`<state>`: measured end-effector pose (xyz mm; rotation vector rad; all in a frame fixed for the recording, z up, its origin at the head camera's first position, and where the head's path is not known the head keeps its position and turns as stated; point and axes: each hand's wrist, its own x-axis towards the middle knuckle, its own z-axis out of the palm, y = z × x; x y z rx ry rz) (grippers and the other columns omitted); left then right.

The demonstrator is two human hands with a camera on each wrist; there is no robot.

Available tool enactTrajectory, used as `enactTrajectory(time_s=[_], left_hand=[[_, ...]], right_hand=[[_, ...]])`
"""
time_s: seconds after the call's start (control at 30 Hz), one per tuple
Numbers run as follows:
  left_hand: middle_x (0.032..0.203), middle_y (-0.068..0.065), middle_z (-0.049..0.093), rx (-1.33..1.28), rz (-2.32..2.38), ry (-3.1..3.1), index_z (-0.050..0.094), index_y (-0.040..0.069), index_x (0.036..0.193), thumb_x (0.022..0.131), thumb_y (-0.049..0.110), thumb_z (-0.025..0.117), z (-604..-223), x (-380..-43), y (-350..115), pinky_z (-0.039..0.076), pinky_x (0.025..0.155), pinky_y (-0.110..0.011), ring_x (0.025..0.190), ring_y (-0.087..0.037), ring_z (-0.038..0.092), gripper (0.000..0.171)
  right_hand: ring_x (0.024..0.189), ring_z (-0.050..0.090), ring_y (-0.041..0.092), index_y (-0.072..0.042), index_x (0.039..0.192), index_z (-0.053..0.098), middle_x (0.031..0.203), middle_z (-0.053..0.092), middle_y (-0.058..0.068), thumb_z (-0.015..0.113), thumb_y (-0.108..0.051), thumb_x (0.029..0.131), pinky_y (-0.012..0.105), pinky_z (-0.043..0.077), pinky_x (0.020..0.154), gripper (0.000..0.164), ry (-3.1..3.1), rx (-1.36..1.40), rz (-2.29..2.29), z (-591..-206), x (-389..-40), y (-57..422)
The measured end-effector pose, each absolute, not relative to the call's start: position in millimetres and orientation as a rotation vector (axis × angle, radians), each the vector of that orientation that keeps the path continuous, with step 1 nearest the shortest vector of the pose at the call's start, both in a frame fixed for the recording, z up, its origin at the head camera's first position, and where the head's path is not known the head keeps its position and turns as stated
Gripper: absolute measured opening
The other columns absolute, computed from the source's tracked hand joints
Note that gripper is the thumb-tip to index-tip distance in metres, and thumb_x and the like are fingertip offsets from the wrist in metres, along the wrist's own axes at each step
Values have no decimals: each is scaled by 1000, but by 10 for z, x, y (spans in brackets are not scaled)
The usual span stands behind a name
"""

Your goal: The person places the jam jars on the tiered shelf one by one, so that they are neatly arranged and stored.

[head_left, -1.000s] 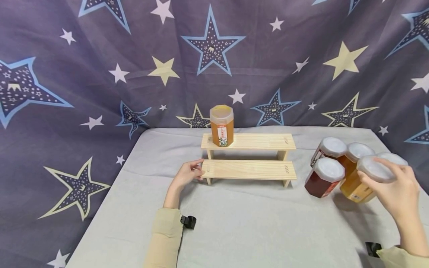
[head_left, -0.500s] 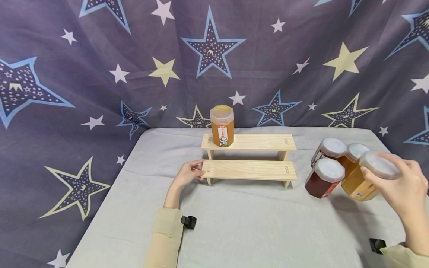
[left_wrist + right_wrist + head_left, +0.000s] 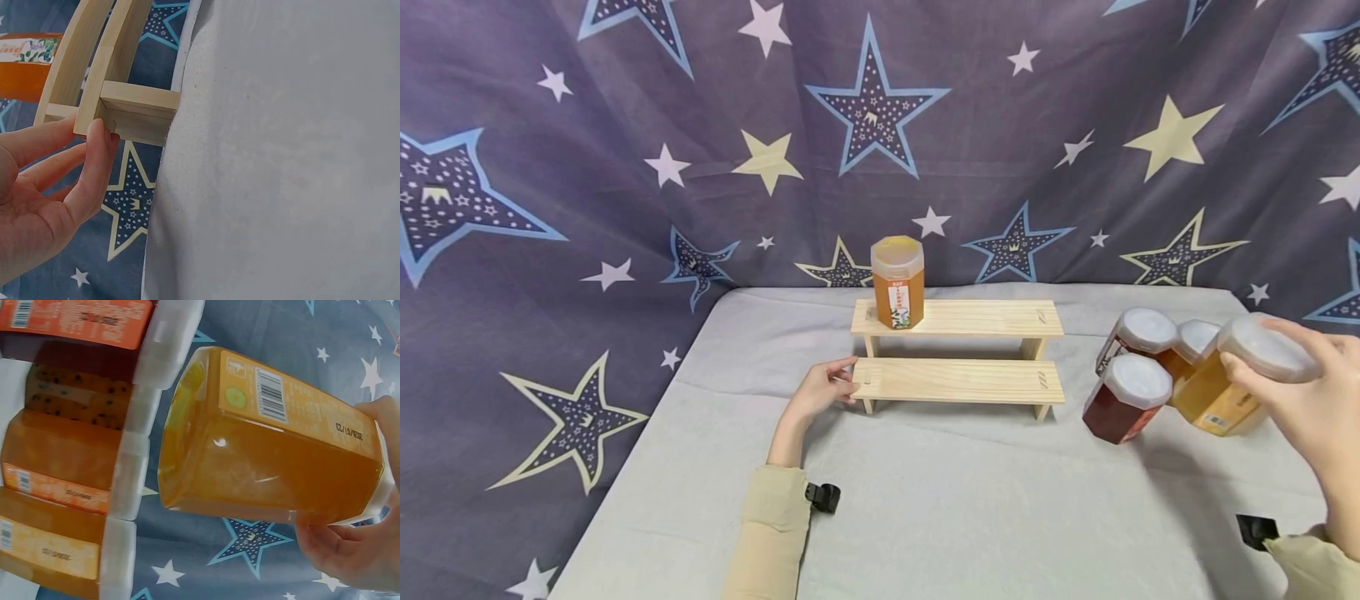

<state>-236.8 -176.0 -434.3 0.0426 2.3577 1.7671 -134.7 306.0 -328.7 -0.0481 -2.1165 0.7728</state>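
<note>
Near the worktop's [image 3: 985, 500] right edge, the right hand [image 3: 1326, 400] is gripping a barcoded yellow jar [image 3: 281, 456]; a dark-red jar [image 3: 1120, 404] is standing between it and the stand [image 3: 955, 379] the left hand [image 3: 822, 388] is pinching.

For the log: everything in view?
front shelf: 1, pale wood, centre
back shelf: 1, pale wood, behind
held jar: 1, amber, in right hand
shelf jar: 1, amber, on back shelf
red jar: 1, dark red, right of front shelf
seeded jar: 1, speckled amber, near red jar
plain jars: 2, amber, beside seeded jar
cloth: 1, light grey, underneath
star curtain: count unclear, purplish, behind
wrist devices: 2, black, at wrists
sleeves: 2, beige, arms
left hand: 1, on front shelf
right hand: 1, on held jar
</note>
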Motion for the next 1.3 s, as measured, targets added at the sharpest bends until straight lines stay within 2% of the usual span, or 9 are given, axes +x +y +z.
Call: enactTrajectory(time_s=[0.07, 0.2, 0.3, 0.47, 0.77, 0.93, 1.0, 1.2, 1.3], left_hand=[[84, -13, 52, 105, 1795, 2355, 47, -4, 125, 77, -8, 59, -4369, -2367, -1779, 58, 62, -34, 58, -17, 58, 50], [84, -13, 52, 116, 1805, 2353, 48, -1, 125, 77, -7, 60, -4379, -2358, -1789, 58, 61, -32, 59, -19, 59, 50], [87, -15, 52, 42, 1768, 2365, 47, -3, 125, 77, -9, 58, -4334, -2344, -1763, 57, 65, -36, 59, -18, 59, 50], [88, -15, 50, 6, 1748, 2325, 43, -6, 127, 77, -11, 56, -4204, -2292, -1730, 55, 73, -44, 58, -16, 58, 52], [86, -13, 51, 15, 1746, 2366, 44, -4, 127, 77, -11, 56, -4308, -2344, -1741, 57, 68, -38, 57, -12, 56, 52], [87, -13, 50, 24, 1760, 2344, 44, -5, 127, 77, -11, 56, -4316, -2355, -1757, 56, 70, -40, 56, -12, 56, 51], [87, -13, 50, 32, 1763, 2338, 43, -6, 127, 77, -11, 56, -4316, -2356, -1764, 56, 69, -40, 56, -11, 56, 51], [87, -13, 50, 17, 1758, 2343, 44, -3, 127, 78, -10, 56, -4306, -2349, -1764, 56, 70, -40, 57, -13, 56, 52], [86, -13, 50, 18, 1753, 2348, 44, -3, 128, 78, -10, 56, -4303, -2349, -1765, 57, 69, -40, 57, -13, 56, 52]], right_hand=[[90, 26, -15, 5, 103, 61, 87, 35, -19, 74, -17, 66, 6, 20, 70, 45, -2127, -60, 768, -3258, -1350, 3047], [87, 28, -10, 3, 106, 61, 89, 48, 13, 75, -8, 63, 8, 20, 63, 46, -2173, -103, 733, -3200, -1344, 2999], [82, 29, -13, -1, 106, 62, 92, 46, 23, 75, -6, 60, 12, 21, 56, 49, -2190, -108, 728, -3159, -1353, 2956], [78, 26, -19, -5, 105, 64, 84, 47, 17, 75, -7, 57, 16, 21, 54, 49, -2198, -70, 724, -3118, -1394, 2874], [78, 27, -14, -7, 107, 63, 86, 47, 16, 76, -11, 61, 31, 28, 58, 47, -2247, -48, 784, -3090, -1515, 2674], [80, 31, -11, -12, 108, 64, 87, 44, -13, 77, -13, 63, 18, 28, 59, 47, -2248, 2, 847, -3096, -1606, 2567], [82, 33, -10, -13, 108, 64, 90, 41, -19, 77, -13, 63, 14, 28, 61, 48, -2242, 17, 876, -3103, -1641, 2518], [79, 34, -3, -10, 109, 63, 90, 50, 12, 76, -12, 63, 21, 30, 58, 48, -2241, 97, 871, -3110, -1761, 2368], [73, 33, 0, -8, 108, 63, 83, 48, 15, 76, -11, 62, 24, 29, 55, 48, -2223, 152, 858, -3113, -1829, 2291]])
